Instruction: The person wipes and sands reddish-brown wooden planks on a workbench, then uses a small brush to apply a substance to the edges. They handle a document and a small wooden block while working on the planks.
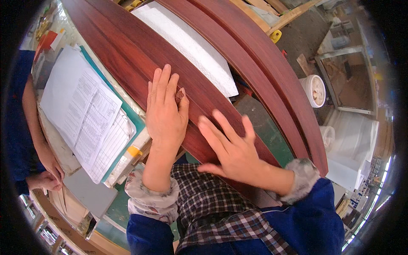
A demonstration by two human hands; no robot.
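Observation:
A long, dark red-brown wooden board runs diagonally beneath both hands. My left hand lies over it, fingers straight and side by side. Between its thumb and forefinger sits a small reddish-brown lump, held there; its exact kind cannot be made out. Just to the right, my right hand is above the same board with fingers spread, slightly blurred and holding nothing. Whether its fingertips touch the wood cannot be told.
More red-brown boards lie to the right, with white foam sheeting between. Printed papers rest on a green folder at left. Beside them stands another person, whose hands show. White buckets stand at far right.

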